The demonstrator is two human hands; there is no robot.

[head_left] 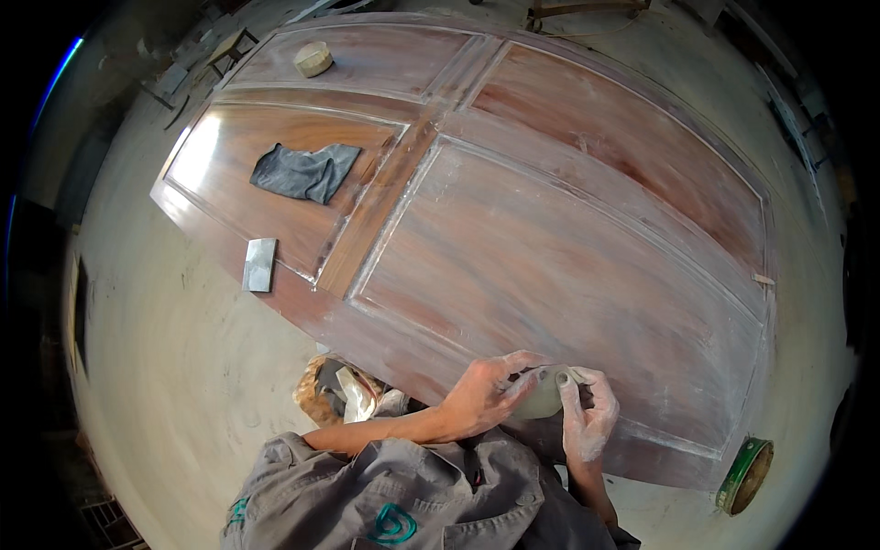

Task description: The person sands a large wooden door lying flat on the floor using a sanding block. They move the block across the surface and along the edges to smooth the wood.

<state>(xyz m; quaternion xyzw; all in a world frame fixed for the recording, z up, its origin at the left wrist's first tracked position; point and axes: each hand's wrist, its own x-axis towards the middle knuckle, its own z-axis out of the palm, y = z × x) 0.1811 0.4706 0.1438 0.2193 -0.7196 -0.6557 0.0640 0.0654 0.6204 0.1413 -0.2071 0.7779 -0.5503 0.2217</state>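
Pale floor [183, 321] spreads around a large panelled wooden door [550, 275] that lies flat, its reddish-brown face clouded with whitish dust over much of its length. On the far left part of the door sit a round, light-coloured tub [313, 59] and a crumpled dark grey cloth [307, 172], with a grey, flat-sided block [259, 265] near the left edge.

At the near edge, between the two hands, is a thin grey-green sheet [541, 401], raised in front of the person; whether its lower edge touches the door, I cannot tell. The left hand [490, 390] is half curled, its fingertips closed on the sheet's left side. The right hand [589, 410], dusted white, pinches the upper right edge between thumb and bent fingers.

From the grip, the step in hand seems to be folding or straightening the sheet rather than rubbing with it. Handling it further calls for a light pinch at both sides, with the edges lined up so that it does not crease askew or slip from dusty fingertips.
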